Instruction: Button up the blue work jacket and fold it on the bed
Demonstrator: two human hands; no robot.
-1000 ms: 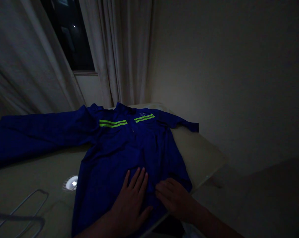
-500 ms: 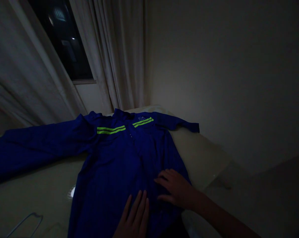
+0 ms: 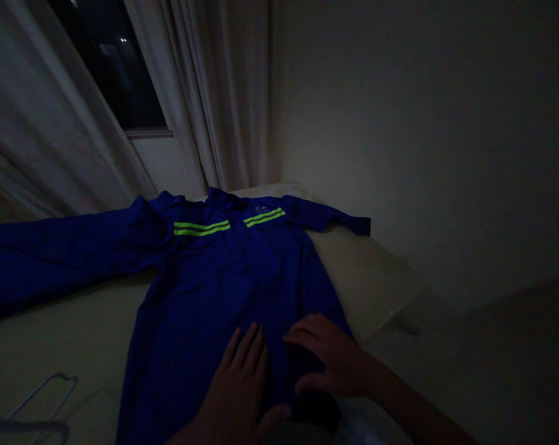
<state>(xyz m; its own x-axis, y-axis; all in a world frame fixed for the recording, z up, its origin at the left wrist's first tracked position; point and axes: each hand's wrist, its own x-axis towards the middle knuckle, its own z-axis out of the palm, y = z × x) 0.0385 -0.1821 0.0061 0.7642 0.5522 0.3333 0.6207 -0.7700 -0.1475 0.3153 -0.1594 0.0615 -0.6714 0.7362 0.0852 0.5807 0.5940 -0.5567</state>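
One blue cloth jacket point(image 3: 200, 296) bears two lime-striped bands point(image 3: 202, 229). My left hand point(image 3: 238, 386) lies flat on it; my right hand point(image 3: 337, 358) arches, thumb spread.

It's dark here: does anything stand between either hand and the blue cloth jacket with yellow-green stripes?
Nothing visible does: the left hand rests on the blue jacket; the right hand is at its lower front, contact unclear.
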